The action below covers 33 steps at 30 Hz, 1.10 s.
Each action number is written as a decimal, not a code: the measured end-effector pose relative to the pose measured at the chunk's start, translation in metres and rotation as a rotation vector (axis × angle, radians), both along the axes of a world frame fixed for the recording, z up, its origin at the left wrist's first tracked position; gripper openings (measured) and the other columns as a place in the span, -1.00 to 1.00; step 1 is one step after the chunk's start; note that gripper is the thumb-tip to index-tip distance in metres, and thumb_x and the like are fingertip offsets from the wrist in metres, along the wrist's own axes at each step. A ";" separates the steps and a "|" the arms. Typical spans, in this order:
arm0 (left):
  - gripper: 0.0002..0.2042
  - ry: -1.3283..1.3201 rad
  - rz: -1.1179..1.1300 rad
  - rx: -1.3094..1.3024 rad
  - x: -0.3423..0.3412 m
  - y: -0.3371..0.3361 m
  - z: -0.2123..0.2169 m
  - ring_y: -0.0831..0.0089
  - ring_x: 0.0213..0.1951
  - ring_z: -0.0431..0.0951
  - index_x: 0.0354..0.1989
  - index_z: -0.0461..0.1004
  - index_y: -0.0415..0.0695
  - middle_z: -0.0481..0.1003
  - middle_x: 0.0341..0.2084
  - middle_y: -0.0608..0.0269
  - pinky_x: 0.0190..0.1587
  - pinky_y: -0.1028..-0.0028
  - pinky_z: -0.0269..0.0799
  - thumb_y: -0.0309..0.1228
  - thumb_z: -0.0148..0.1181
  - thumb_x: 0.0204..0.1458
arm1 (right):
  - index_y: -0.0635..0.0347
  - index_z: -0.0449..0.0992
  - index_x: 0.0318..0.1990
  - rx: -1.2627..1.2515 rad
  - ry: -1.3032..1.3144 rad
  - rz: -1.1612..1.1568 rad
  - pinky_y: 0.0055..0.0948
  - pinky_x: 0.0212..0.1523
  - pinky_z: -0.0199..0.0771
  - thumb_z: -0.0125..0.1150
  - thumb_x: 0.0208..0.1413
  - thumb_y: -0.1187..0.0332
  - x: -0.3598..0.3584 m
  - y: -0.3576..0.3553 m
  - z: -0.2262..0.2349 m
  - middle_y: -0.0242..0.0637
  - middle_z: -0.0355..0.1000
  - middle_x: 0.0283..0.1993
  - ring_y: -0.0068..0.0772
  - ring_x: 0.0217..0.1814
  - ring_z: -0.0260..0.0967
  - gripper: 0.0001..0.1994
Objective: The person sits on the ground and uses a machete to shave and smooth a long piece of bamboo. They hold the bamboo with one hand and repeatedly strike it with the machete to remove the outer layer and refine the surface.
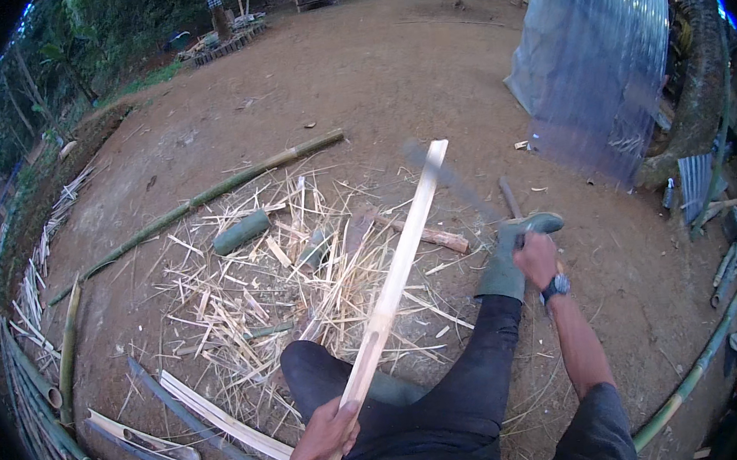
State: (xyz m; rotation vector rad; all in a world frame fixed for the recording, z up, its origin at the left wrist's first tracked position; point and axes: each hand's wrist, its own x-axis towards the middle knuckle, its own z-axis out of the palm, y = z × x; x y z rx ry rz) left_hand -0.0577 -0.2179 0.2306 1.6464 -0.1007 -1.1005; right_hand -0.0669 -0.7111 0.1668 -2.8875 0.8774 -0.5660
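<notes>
My left hand (332,430) grips the near end of a long pale split bamboo strip (395,280), which slants up and away over my lap. My right hand (536,257), with a wristwatch on its wrist, is closed on the handle of a long blade (457,185). The blade is blurred and reaches up-left to the strip's far end. My legs in dark trousers and green rubber boots (511,257) stretch out on the dirt beneath both hands.
Bamboo shavings and splinters (277,282) litter the ground ahead. A long green bamboo pole (199,201) lies beyond, a short green bamboo section (242,232) and a wooden block (435,239) nearer. Split strips (219,423) pile at lower left. A clear plastic sheet (599,61) hangs at right.
</notes>
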 end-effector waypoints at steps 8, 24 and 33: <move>-0.69 -0.106 0.064 0.002 -0.003 -0.009 -0.020 0.57 -0.74 0.37 -0.27 0.35 -0.28 0.38 -0.70 0.28 -0.68 0.53 0.28 -0.22 -0.10 0.25 | 0.28 0.47 -0.39 0.089 -0.201 -0.049 -0.06 -0.42 0.40 0.13 -0.12 0.35 -0.030 0.027 0.006 0.05 0.43 -0.52 0.10 -0.42 0.43 -0.82; -0.65 -0.139 -0.012 0.094 -0.015 0.007 -0.022 0.56 -0.72 0.41 -0.37 0.37 -0.28 0.40 -0.71 0.29 -0.66 0.49 0.31 -0.18 -0.04 0.23 | 0.38 0.45 -0.41 0.047 -0.124 -0.205 0.03 -0.34 0.42 0.10 -0.10 0.32 0.014 -0.040 0.009 0.09 0.45 -0.52 0.18 -0.41 0.44 -0.76; -0.72 -0.202 0.077 -0.038 0.003 -0.028 -0.036 0.46 -0.62 0.55 -0.36 0.35 -0.33 0.50 -0.64 0.16 -0.60 0.46 0.47 -0.30 -0.04 0.23 | 0.19 0.48 -0.35 -0.021 -0.076 0.131 -0.08 -0.44 0.38 0.24 -0.22 0.31 -0.070 0.068 -0.007 -0.06 0.44 -0.54 -0.01 -0.45 0.44 -0.77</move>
